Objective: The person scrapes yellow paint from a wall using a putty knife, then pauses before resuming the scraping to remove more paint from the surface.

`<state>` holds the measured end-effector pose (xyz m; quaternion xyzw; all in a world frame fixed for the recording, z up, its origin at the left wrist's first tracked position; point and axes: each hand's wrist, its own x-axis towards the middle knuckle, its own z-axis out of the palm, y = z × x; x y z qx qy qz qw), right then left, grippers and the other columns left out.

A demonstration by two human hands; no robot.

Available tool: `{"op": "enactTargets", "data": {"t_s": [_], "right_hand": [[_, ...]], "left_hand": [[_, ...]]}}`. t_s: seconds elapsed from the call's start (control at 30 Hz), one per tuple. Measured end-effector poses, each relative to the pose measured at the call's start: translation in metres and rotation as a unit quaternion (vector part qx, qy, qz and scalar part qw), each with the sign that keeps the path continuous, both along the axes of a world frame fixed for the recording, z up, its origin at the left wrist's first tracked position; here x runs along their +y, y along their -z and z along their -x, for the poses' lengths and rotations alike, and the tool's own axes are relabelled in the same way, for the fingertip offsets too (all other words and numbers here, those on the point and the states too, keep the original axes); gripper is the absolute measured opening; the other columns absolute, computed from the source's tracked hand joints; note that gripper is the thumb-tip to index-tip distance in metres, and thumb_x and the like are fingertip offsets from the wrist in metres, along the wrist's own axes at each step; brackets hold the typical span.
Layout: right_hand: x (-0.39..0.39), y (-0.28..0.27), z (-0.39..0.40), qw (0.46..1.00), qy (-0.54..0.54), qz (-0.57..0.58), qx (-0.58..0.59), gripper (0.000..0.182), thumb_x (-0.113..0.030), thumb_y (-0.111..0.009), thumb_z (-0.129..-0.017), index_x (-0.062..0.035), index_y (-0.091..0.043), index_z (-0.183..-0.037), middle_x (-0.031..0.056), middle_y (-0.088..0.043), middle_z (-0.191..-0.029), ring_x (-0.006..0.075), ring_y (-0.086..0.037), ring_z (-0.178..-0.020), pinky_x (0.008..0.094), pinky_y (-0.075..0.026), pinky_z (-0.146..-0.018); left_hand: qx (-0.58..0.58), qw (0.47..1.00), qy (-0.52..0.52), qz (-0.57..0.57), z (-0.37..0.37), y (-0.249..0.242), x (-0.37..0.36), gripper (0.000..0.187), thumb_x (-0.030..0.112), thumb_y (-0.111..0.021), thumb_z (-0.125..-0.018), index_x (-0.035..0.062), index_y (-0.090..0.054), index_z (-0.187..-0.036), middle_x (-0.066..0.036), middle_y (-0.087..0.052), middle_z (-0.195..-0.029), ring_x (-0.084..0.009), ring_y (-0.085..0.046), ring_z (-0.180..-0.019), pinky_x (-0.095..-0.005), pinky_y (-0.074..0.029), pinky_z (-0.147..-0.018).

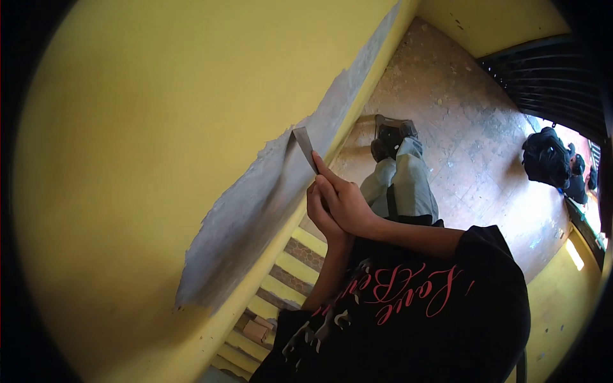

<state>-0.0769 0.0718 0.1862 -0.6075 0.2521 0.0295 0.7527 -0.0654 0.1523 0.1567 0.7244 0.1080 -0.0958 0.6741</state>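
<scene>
My right hand (351, 205) is closed on a flat metal scraper (304, 148), with a finger stretched along its blade. Just below and partly behind it, my left hand (320, 212) is closed around the lower end of the same tool; the handle is hidden by the fingers. The blade's tip touches the yellow wall (140, 127) at the upper edge of a long bare grey patch (242, 223). Ragged paint borders this patch.
A yellow slatted opening (287, 271) lies below the wall's ledge. My legs and dark shoes (393, 135) are on the stained floor (460, 127). Dark bags (546, 156) are at the right by a doorway, beneath a dark slatted shutter (555, 83).
</scene>
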Motion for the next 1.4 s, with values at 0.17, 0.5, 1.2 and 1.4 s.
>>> {"op": "enactTargets", "data": {"t_s": [0.17,0.5,1.2,1.4], "right_hand": [[-0.001,-0.006,-0.005,0.998,0.008,-0.053,0.045,0.049,-0.022,-0.042,-0.101,-0.0118,-0.032,-0.147,0.0268,-0.063,-0.083,0.0247,-0.068,-0.081,0.0328,-0.049,-0.073],[0.004,-0.006,-0.006,0.998,0.030,-0.046,0.007,0.048,-0.022,-0.043,-0.101,-0.0106,-0.033,-0.147,0.0148,-0.054,-0.068,0.0094,-0.049,-0.069,0.0286,-0.046,-0.066],[0.011,-0.017,0.000,0.996,0.068,0.022,-0.056,0.045,-0.020,-0.042,-0.101,-0.0065,-0.038,-0.144,0.0146,-0.055,-0.076,0.0128,-0.050,-0.070,0.0294,-0.045,-0.066],[0.008,-0.025,-0.008,0.991,0.116,-0.029,-0.057,0.046,-0.023,-0.043,-0.102,-0.0082,-0.036,-0.145,0.0154,-0.055,-0.078,0.0088,-0.051,-0.077,0.0262,-0.046,-0.071]], "left_hand": [[-0.041,0.966,0.137,-0.217,-0.010,-0.023,-0.002,0.023,0.015,-0.043,-0.099,-0.0019,-0.058,-0.094,-0.011,-0.058,-0.086,-0.0203,-0.057,-0.082,-0.0330,-0.044,-0.068],[-0.053,0.983,0.102,-0.147,-0.010,-0.017,0.002,0.024,0.015,-0.041,-0.098,-0.0014,-0.055,-0.087,-0.009,-0.051,-0.077,-0.0178,-0.052,-0.073,-0.0328,-0.040,-0.063],[0.114,0.984,0.042,0.133,-0.006,-0.038,-0.001,0.028,0.027,-0.043,-0.100,0.0043,-0.054,-0.089,-0.001,-0.050,-0.082,-0.0113,-0.049,-0.081,-0.0278,-0.040,-0.072],[0.094,0.991,0.048,0.086,-0.016,-0.048,-0.008,0.028,0.024,-0.040,-0.101,0.0044,-0.054,-0.087,0.000,-0.049,-0.081,-0.0094,-0.048,-0.076,-0.0272,-0.039,-0.068]]}}
